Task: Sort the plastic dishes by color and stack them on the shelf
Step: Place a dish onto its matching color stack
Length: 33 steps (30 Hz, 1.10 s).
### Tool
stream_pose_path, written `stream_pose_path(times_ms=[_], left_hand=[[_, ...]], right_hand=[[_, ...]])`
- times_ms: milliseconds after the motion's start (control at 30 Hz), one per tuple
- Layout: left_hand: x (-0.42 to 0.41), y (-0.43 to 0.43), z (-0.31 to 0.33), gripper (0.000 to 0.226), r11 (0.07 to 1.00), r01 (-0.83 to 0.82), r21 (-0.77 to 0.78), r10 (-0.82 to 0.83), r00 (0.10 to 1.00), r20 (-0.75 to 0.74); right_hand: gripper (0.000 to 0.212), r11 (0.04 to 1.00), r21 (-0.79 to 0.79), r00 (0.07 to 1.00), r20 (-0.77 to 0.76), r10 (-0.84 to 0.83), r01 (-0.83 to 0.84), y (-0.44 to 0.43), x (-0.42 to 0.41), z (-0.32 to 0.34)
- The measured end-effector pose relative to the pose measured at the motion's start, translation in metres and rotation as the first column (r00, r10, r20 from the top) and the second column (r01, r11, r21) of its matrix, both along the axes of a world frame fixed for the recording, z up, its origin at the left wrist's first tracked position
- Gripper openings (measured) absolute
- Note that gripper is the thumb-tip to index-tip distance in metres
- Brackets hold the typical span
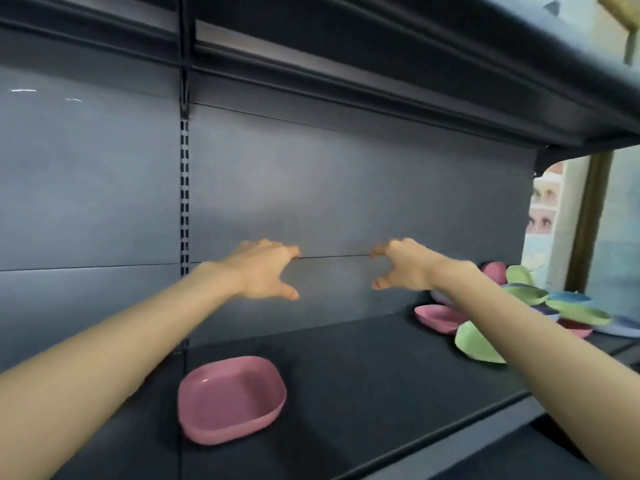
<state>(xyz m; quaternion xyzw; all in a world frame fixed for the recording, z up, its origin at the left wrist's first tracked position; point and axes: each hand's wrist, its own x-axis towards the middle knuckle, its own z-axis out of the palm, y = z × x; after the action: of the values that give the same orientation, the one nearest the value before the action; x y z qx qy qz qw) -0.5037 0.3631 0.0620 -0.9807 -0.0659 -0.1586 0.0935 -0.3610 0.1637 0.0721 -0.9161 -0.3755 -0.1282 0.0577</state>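
A pink square dish (pixel 231 399) sits alone on the dark shelf (pixel 363 382), left of centre near the front. At the shelf's right end lies a mixed pile of dishes: a pink one (pixel 437 317), a green one (pixel 476 342), more green (pixel 578 311) and blue (pixel 569 296) ones behind. My left hand (pixel 265 270) and my right hand (pixel 403 265) hover in the air above the shelf, facing each other, fingers loosely spread and holding nothing. My right forearm crosses in front of the pile.
The grey back panel (pixel 346 202) closes the shelf behind. An upper shelf (pixel 450 64) hangs overhead. A slotted upright (pixel 184 188) runs down the back at left. Past the right end there is a doorway and a poster (pixel 543 209).
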Motion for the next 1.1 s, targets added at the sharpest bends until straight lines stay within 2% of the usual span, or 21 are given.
stream_pose_path(times_ms=[100,267,400,500,800,1100], left_hand=[[0.033,-0.061,-0.005,0.072,0.999,0.042,0.017,-0.043,0.999,0.013],[0.078,-0.132,-0.017,0.071,0.995,0.103,-0.001,-0.103,0.995,-0.005],[0.122,-0.162,-0.015,0.07,0.994,0.11,0.007,-0.11,0.994,-0.028],[0.155,-0.18,-0.012,0.071,0.992,0.125,-0.002,-0.125,0.992,-0.031],[0.273,-0.202,-0.025,0.071,0.985,0.167,-0.035,-0.169,0.984,-0.051],[0.387,-0.177,-0.064,0.069,0.959,0.17,-0.228,-0.203,0.97,-0.132]], right_hand=[[0.067,0.998,-0.018,0.998,0.026,-0.053,0.054,-0.066,0.028,-0.006],[0.063,0.983,-0.09,0.987,-0.014,-0.16,0.158,-0.149,0.073,-0.025],[0.058,0.986,-0.08,0.989,-0.007,-0.147,0.146,-0.181,0.107,-0.022],[0.055,0.991,-0.049,0.992,0.033,-0.121,0.122,-0.196,0.132,-0.02],[0.057,0.987,-0.066,0.989,0.026,-0.145,0.146,-0.215,0.237,-0.034],[0.06,0.99,-0.122,0.984,-0.158,-0.085,0.066,-0.185,0.351,-0.065]])
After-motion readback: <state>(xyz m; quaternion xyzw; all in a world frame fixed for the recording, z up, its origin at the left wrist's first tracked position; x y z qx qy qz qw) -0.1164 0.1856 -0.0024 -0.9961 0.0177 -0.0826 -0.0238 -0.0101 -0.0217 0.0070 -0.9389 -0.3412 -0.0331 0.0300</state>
